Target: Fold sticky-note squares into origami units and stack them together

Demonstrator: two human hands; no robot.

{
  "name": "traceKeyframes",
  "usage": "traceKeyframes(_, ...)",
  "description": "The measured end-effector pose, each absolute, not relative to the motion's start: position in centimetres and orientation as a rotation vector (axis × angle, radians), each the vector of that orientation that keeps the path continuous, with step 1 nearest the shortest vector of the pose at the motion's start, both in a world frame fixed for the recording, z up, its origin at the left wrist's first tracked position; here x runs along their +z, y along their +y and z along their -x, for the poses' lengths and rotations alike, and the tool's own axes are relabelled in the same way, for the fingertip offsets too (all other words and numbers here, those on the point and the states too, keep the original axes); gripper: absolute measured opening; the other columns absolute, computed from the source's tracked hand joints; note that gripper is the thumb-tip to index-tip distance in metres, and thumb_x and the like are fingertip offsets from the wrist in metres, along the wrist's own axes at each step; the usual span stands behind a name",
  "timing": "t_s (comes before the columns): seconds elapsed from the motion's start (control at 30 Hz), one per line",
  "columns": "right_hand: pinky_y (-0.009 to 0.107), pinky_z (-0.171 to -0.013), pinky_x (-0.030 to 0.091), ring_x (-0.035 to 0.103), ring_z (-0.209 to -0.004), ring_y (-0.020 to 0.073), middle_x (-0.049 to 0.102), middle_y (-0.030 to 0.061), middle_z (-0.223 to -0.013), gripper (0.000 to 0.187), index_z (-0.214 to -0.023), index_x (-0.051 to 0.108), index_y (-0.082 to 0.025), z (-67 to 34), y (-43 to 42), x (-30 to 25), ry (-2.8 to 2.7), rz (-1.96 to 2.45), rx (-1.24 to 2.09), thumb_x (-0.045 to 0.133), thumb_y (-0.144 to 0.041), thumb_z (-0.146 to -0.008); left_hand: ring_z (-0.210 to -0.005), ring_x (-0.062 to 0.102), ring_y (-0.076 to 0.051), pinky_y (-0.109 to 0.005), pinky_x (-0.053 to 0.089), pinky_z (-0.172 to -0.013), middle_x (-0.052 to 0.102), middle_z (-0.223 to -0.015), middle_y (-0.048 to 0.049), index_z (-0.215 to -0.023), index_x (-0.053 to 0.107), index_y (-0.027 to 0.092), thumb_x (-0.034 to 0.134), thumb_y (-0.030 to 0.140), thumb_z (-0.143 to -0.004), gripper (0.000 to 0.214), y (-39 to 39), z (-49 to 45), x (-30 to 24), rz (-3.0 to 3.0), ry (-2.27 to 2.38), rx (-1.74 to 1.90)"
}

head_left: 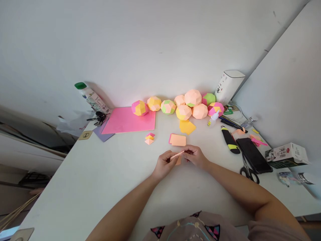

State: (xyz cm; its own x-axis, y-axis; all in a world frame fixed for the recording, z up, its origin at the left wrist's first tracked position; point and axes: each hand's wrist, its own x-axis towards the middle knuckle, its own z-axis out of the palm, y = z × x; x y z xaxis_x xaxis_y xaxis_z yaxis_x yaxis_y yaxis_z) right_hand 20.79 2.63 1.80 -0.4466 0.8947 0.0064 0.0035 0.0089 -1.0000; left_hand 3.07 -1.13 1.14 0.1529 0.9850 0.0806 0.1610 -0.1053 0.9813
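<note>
Between my two hands is a small peach piece of paper [178,161], seen partly edge-on just above the white table. My left hand [164,164] pinches its left side, and my right hand [195,156] pinches its right end. Fingers cover much of the paper, so I cannot tell how it is folded. Just beyond my hands lie peach paper cards [179,140] with a pink one showing beneath. Left of these sit several small folded paper pieces [149,138] in pink, yellow and peach. Yellow paper pieces [187,127] lie farther back.
Faceted paper balls [193,98] line the wall, one resting on a pink sheet [125,122]. A glue bottle [213,118] stands at their right. Farther right are a box cutter [230,140], scissors [248,170], a phone [254,155] and a carton [287,155]. A green-capped bottle [92,97] leans back left.
</note>
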Motion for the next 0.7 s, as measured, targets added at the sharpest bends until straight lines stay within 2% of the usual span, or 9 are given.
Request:
traceKeyframes(0.4, 0.023, -0.048, 0.042, 0.049, -0.052, 0.0087, 0.053, -0.0008, -0.07, 0.02, -0.073, 0.06, -0.016, -20.91, 2.9, 1.84, -1.525, 0.928, 1.567, 0.067, -0.035, -0.072, -0.059, 0.042, -0.011, -0.023, 0.037, -0.056, 0.045, -0.065, 0.0005, -0.09, 0.07, 0.02, 0.054, 0.034, -0.082, 0.023, -1.18, -2.92, 1.19, -1.487, 1.134, 1.071)
traceKeyframes(0.7, 0.022, -0.047, 0.04, 0.047, -0.051, 0.0085, 0.051, -0.0022, -0.065, 0.019, -0.071, 0.059, -0.016, -20.89, 2.84, 2.07, -1.493, 0.926, 1.59, 0.069, -0.033, -0.071, -0.059, 0.042, -0.011, -0.024, 0.036, -0.056, 0.045, -0.064, 0.0005, -0.087, 0.07, 0.02, 0.054, 0.036, -0.082, 0.024, -1.26, -2.92, 1.37, -1.461, 1.136, 1.065)
